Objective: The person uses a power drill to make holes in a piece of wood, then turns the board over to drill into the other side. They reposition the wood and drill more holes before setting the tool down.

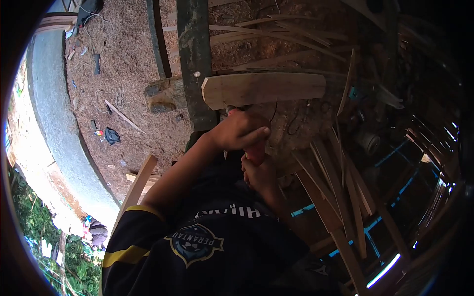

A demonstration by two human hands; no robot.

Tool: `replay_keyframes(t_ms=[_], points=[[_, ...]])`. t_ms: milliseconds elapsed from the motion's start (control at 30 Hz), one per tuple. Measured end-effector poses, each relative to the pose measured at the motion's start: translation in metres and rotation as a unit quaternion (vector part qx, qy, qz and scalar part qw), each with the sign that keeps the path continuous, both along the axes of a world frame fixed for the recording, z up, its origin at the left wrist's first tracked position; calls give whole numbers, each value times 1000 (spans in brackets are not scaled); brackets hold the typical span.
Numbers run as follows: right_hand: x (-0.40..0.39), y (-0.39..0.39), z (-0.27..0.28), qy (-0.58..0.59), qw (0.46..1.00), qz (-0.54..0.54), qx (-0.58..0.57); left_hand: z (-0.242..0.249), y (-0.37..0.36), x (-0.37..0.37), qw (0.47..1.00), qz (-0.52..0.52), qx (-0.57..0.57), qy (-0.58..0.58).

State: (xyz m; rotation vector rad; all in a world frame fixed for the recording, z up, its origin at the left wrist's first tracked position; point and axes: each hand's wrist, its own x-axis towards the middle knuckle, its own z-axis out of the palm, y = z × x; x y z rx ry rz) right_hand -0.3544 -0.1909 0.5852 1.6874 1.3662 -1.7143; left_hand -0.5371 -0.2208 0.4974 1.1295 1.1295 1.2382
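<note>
A pale curved wooden board (264, 89) lies across the bench beam, its angled left end over the beam. Just below that end is a red-bodied tool (255, 152), largely covered by my hands, its dark front end right at the board's lower edge. My left hand (242, 129) wraps over the top of the tool, thumb lying along it. Closer to my body, my right hand (259, 175) is closed round the tool's lower end. I cannot tell the tool's exact kind.
A dark, worn beam (195, 59) runs up from the work. Long wood strips (276, 34) lie on the shavings-covered ground beyond. More planks (340, 192) lean at the right. At the left, a concrete ledge (74, 118) curves past a black bag (112, 135).
</note>
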Motion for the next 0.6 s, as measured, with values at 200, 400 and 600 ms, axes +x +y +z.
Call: replay_keyframes(t_ms=[200, 400, 600], points=[[1, -3, -4, 5, 1000, 6, 10, -1, -3, 4, 995, 42, 84, 45], [2, -3, -5, 16, 1000, 16, 18, 0, -3, 2, 996, 46, 76, 14], [-3, -1, 0, 14, 999, 17, 34, -4, -1, 6, 993, 68, 97, -10]])
